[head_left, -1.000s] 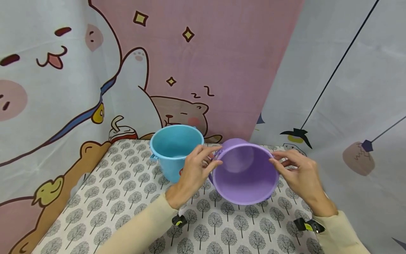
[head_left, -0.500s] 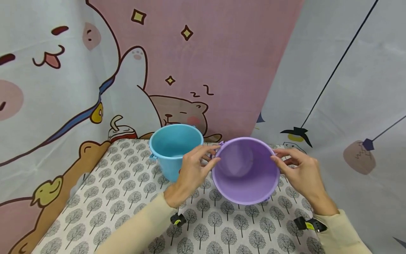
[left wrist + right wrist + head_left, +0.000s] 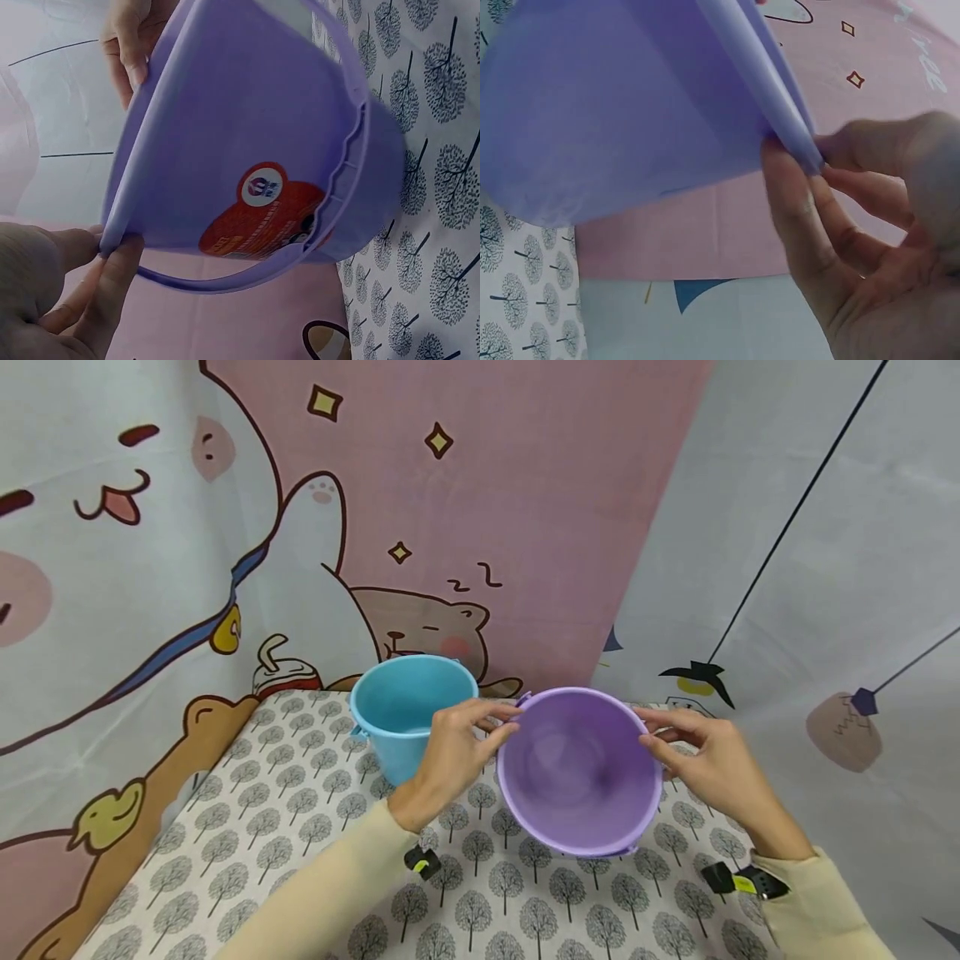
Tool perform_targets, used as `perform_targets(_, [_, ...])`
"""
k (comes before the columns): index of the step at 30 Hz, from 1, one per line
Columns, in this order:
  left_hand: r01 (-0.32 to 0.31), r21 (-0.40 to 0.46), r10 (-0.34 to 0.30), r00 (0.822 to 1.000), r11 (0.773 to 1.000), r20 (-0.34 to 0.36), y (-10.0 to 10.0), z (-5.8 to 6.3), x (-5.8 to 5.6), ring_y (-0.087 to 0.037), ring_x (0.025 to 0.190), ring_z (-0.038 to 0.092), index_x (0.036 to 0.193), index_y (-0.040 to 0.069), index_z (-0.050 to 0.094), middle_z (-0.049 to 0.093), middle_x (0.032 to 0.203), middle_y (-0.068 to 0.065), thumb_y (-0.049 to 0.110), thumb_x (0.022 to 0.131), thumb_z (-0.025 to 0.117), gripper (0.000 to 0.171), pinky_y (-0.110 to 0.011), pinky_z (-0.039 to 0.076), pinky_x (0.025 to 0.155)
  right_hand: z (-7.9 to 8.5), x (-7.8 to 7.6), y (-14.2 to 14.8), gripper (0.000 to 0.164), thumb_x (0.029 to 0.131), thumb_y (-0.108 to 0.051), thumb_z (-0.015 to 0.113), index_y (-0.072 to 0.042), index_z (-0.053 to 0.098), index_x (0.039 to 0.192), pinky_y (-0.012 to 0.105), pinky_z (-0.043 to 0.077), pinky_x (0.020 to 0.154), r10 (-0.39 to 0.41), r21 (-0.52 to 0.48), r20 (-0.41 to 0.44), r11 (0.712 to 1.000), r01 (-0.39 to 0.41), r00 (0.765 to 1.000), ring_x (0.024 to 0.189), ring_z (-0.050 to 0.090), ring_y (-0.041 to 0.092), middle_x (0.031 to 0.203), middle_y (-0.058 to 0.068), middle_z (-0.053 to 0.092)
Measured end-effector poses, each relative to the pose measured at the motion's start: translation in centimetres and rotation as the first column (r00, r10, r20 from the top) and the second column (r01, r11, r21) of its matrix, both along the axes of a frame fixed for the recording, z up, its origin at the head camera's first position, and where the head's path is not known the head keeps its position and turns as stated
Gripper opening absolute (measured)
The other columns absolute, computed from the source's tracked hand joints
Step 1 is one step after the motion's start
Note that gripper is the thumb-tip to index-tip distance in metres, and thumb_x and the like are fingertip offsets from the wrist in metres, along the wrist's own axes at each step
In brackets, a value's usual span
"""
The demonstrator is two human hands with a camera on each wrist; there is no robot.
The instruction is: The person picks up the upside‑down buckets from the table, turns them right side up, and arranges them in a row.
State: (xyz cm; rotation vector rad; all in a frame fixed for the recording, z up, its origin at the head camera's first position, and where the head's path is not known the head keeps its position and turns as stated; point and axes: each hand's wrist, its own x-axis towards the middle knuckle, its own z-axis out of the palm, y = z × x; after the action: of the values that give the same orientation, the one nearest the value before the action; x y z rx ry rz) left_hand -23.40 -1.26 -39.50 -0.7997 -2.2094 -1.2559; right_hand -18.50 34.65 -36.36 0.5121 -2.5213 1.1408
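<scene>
A purple bucket faces me with its mouth, held by the rim between both hands. My left hand pinches the rim at its upper left, thumb on one side and fingers on the other. At the upper right my right hand pinches the same rim. In the left wrist view the bucket's purple carrying handle hangs loose along its outside, near a red label on the wall. A light blue bucket stands upright just behind my left hand, which covers part of it.
The table wears a white cloth printed with grey trees. Behind it hangs a curtain with cartoon animals, close to the table's back edge. A dark wrist strap sits by the right sleeve.
The purple bucket has turned so its mouth faces me more fully and its inner bottom shows more centrally. Both hands keep their pinch on the rim. The blue bucket stays put.
</scene>
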Motion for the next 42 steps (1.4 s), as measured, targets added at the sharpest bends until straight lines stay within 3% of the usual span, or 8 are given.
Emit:
perform_targets(8, [-0.006,-0.041,0.009,0.998,0.999,0.064,-0.1,0.7,-0.8,-0.027,0.096,0.09,0.128,0.009,0.089,0.09,0.125,-0.013,0.013,0.106,0.087,0.022,-0.014,0.067,0.07,0.0,-0.8,-0.1,0.048,0.108,-0.007,0.084,-0.012,0.076,0.155,0.036,0.073,0.062,0.024,-0.012,0.066,1.0,-0.023,0.998,0.094,0.083,0.001,0.133,0.025,0.085])
perform_targets(13, [-0.008,-0.079,0.016,0.996,0.997,0.093,-0.3,0.9,-1.1,-0.029,0.102,0.089,0.133,0.009,0.087,0.086,0.136,-0.016,0.008,0.107,0.083,0.026,-0.017,0.065,0.062,0.1,-1.5,-0.3,0.043,0.108,-0.007,0.083,-0.008,0.078,0.15,0.033,0.072,0.062,-0.005,-0.018,0.066,1.0,0.006,0.998,0.088,0.083,0.002,0.127,0.025,0.087])
perform_targets(17, [0.006,-0.085,0.009,0.986,0.996,0.168,-0.2,1.1,-1.1,-0.03,0.104,0.089,0.139,0.008,0.084,0.083,0.144,-0.019,0.004,0.107,0.079,0.033,-0.021,0.062,0.052,0.1,-2.0,-0.2,0.039,0.109,-0.009,0.082,-0.007,0.08,0.148,0.03,0.072,0.065,-0.043,-0.019,0.067,0.999,0.045,0.997,0.087,0.082,0.002,0.126,0.023,0.087])
perform_targets(22, [-0.01,-0.084,0.029,0.974,0.996,0.225,-0.2,1.1,-1.1,-0.028,0.102,0.088,0.143,0.008,0.082,0.083,0.144,-0.019,0.005,0.105,0.078,0.038,-0.024,0.06,0.05,-0.2,-2.7,-0.2,0.039,0.111,-0.013,0.08,-0.006,0.079,0.149,0.026,0.071,0.068,-0.085,-0.032,0.08,0.996,0.088,0.993,0.086,0.082,0.0,0.128,0.025,0.086])
perform_targets(26, [-0.043,-0.077,0.062,0.963,0.996,0.261,-0.1,1.0,-1.2,-0.026,0.101,0.089,0.145,0.009,0.081,0.085,0.139,-0.015,0.006,0.105,0.077,0.04,-0.024,0.059,0.05,-0.9,-3.2,-0.5,0.04,0.112,-0.011,0.079,-0.002,0.076,0.151,0.024,0.071,0.068,-0.104,-0.091,0.08,0.99,0.111,0.991,0.087,0.082,-0.003,0.129,0.03,0.084])
perform_targets(32, [-0.067,-0.047,0.079,0.947,0.997,0.31,0.2,0.6,-1.5,-0.028,0.097,0.089,0.146,0.008,0.08,0.085,0.137,-0.02,0.003,0.104,0.075,0.042,-0.023,0.062,0.053,-1.9,-3.8,-1.1,0.041,0.113,-0.013,0.079,-0.002,0.076,0.152,0.022,0.069,0.067,-0.145,-0.136,0.094,0.978,0.157,0.985,0.089,0.08,-0.006,0.133,0.031,0.083])
perform_targets(38, [-0.101,-0.051,0.112,0.946,0.994,0.303,0.6,0.2,-2.0,-0.03,0.105,0.09,0.144,0.006,0.081,0.083,0.14,-0.023,0.003,0.105,0.076,0.04,-0.02,0.063,0.058,-2.5,-5.6,-1.0,0.041,0.114,-0.022,0.077,-0.005,0.076,0.152,0.021,0.071,0.075,-0.185,-0.119,0.168,0.971,0.206,0.968,0.088,0.08,-0.006,0.135,0.028,0.084])
perform_targets(42, [-0.098,-0.059,0.111,0.952,0.993,0.286,1.2,0.2,-2.2,-0.034,0.109,0.09,0.144,0.001,0.08,0.083,0.139,-0.024,0.003,0.105,0.077,0.038,-0.02,0.07,0.071,-3.0,-7.0,-0.6,0.041,0.115,-0.023,0.076,-0.004,0.076,0.152,0.019,0.07,0.077,-0.191,-0.121,0.217,0.968,0.221,0.957,0.087,0.081,-0.003,0.135,0.03,0.083])
